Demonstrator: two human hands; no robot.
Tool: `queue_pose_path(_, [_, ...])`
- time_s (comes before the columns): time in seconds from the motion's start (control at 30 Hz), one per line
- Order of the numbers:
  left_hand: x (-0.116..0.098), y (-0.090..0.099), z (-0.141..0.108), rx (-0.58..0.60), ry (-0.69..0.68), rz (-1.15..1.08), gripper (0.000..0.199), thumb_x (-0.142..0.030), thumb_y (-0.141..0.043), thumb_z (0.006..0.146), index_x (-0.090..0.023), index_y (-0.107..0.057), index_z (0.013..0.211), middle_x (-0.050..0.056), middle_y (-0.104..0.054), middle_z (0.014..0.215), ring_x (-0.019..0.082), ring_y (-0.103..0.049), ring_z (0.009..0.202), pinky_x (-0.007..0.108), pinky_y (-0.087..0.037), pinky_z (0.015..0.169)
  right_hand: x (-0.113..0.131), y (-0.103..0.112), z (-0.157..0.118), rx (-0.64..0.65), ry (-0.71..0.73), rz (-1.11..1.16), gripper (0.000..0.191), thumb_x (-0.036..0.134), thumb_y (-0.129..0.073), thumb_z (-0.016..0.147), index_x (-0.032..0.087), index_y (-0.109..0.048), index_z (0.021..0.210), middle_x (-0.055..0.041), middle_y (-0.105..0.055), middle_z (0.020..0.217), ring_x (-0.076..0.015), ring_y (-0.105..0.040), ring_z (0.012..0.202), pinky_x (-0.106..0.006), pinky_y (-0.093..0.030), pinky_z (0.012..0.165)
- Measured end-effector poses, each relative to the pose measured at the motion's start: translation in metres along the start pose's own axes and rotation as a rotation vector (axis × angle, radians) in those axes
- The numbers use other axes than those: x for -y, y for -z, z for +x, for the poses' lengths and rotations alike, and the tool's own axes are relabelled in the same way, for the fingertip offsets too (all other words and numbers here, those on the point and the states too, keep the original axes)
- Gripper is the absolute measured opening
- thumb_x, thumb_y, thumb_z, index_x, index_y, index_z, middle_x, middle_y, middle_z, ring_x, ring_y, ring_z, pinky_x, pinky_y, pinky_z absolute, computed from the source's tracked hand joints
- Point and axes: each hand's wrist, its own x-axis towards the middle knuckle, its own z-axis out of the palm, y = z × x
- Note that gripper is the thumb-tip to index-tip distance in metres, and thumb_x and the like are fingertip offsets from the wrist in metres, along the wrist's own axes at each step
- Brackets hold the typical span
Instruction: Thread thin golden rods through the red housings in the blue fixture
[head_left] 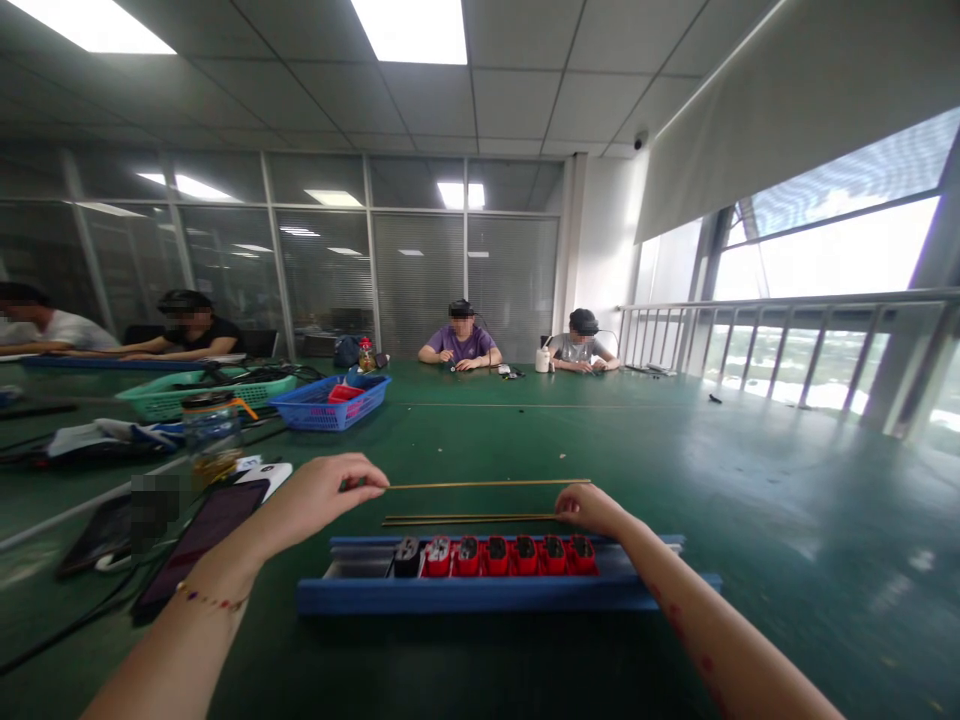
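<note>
My left hand (346,482) pinches the left end of a thin brass-coloured rod (480,484), which stretches level across to the right. The rod's far end reaches above my right hand (591,508). My right hand's fingers are closed at the right end of more thin brass-coloured rods (469,519), which lie nearly side by side. Just nearer to me is a long blue channel-shaped rail (495,597). A row of red blocks with dark tops (496,556) stands in its groove, with a black block (406,557) at the left end. My right wrist crosses over the rail's right part.
Phones (202,540), cables and a glass jar (212,435) lie left. Behind them stand a green basket (172,400) and a blue basket (330,410) holding red pieces. Several people sit around the green table (675,470), two opposite me.
</note>
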Motion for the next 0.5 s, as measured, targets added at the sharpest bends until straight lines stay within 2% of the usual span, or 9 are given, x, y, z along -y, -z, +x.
queue_pose_path(0.1, [0.017, -0.008, 0.011, 0.100, 0.035, -0.024, 0.025, -0.041, -0.051, 0.072, -0.024, -0.066, 0.082, -0.001, -0.066, 0.082, 0.015, -0.058, 0.073, 0.020, -0.040, 0.065, -0.001, 0.001, -0.001, 0.002, 0.000, 0.018, 0.017, 0.025, -0.055, 0.070, 0.019, -0.069, 0.078, -0.0025, -0.068, 0.074, -0.0149, -0.060, 0.068, -0.020, -0.044, 0.062])
queue_pose_path(0.27, [0.034, -0.040, 0.029, 0.318, 0.036, -0.060, 0.025, -0.039, -0.052, 0.069, -0.021, -0.066, 0.079, 0.000, -0.068, 0.075, 0.015, -0.061, 0.069, 0.020, -0.040, 0.060, 0.002, 0.004, -0.003, 0.013, -0.011, 0.024, 0.018, 0.025, -0.054, 0.071, 0.020, -0.069, 0.080, -0.0029, -0.069, 0.075, -0.0151, -0.061, 0.069, -0.021, -0.045, 0.063])
queue_pose_path(0.37, [0.039, -0.060, 0.038, 0.345, 0.040, -0.041, 0.025, -0.039, -0.053, 0.067, -0.020, -0.066, 0.077, 0.000, -0.068, 0.073, 0.015, -0.061, 0.068, 0.020, -0.041, 0.058, 0.006, 0.006, -0.004, 0.011, -0.018, 0.002, 0.021, 0.028, -0.051, 0.074, 0.020, -0.069, 0.081, -0.0039, -0.069, 0.077, -0.0159, -0.061, 0.071, -0.023, -0.044, 0.065])
queue_pose_path(0.5, [0.042, -0.078, 0.048, 0.339, 0.045, 0.004, 0.021, -0.037, -0.055, 0.065, -0.020, -0.066, 0.071, 0.000, -0.068, 0.071, 0.014, -0.060, 0.066, 0.020, -0.041, 0.060, 0.010, 0.008, -0.006, 0.022, 0.002, -0.031, 0.027, 0.041, -0.051, 0.075, 0.021, -0.068, 0.082, -0.0043, -0.068, 0.078, -0.0166, -0.060, 0.070, -0.023, -0.043, 0.063])
